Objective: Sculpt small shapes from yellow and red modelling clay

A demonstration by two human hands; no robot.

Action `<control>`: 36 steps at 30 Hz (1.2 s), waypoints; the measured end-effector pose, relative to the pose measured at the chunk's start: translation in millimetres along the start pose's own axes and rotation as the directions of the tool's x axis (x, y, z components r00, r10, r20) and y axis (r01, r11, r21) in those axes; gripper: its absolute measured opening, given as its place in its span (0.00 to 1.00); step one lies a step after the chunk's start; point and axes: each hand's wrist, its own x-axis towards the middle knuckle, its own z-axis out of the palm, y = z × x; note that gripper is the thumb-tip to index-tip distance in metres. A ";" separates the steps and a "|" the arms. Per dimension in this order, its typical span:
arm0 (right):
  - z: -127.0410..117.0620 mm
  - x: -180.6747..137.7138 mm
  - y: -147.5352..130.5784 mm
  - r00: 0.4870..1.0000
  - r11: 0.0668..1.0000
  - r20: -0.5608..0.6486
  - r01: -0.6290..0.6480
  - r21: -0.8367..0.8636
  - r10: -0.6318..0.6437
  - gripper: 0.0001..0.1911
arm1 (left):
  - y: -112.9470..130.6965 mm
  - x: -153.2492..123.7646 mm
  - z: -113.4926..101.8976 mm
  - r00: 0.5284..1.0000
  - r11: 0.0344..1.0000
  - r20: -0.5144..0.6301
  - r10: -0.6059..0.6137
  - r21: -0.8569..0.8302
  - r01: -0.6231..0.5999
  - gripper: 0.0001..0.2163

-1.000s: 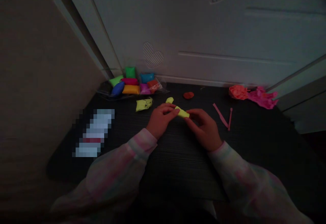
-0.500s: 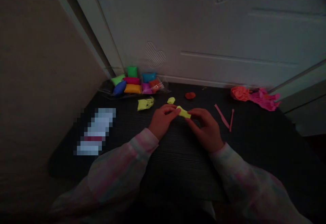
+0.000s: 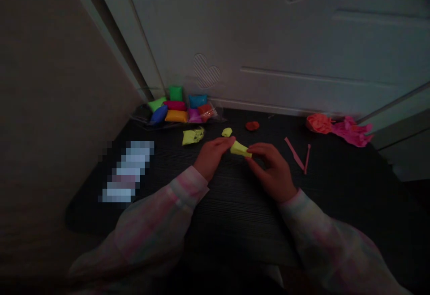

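Both hands pinch one yellow clay piece [image 3: 240, 149] above the middle of the dark tabletop [image 3: 235, 205]: left hand [image 3: 212, 157] fingers grip its near-left end, right hand [image 3: 273, 170] fingers its right end. It looks stubby, wedge-shaped, pale yellow-green

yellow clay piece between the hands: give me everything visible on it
The yellow clay piece is a small, soft-looking lump of matte modelling clay, roughly wedge-shaped and elongated, lying nearly level and tilted slightly down to the right. It is held just above the dark table, pinched at one end by the left hand and at the other by the right hand. Lighting is dim; surface detail is unclear.
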 end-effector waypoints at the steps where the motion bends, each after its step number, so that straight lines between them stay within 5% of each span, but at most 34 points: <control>1: -0.3 0.1 -0.3 1.000 1.000 0.006 0.011 -0.012 -0.011 0.09 | 0.5 0.2 -0.4 1.000 1.000 0.007 -0.007 -0.004 0.007 0.10; 17: -1.7 1.3 1.1 0.998 0.992 -0.001 0.055 -0.117 -0.056 0.08 | 3.3 -0.5 -0.6 0.991 0.967 0.052 0.119 0.218 -0.128 0.06; 21: -0.3 1.2 3.4 0.992 0.988 -0.021 -0.121 0.101 0.124 0.13 | 0.9 0.6 -0.3 0.988 0.962 0.032 0.150 0.226 -0.153 0.06; 26: 2.0 4.2 7.5 0.903 0.863 0.051 -0.423 0.277 0.426 0.12 | 1.2 0.0 -1.1 0.981 0.936 0.066 0.184 0.294 -0.195 0.07; 36: 7.1 5.5 3.8 0.856 0.784 0.141 -0.512 0.350 0.497 0.12 | 7.0 -2.9 -5.2 0.977 0.852 0.144 0.156 0.482 -0.207 0.06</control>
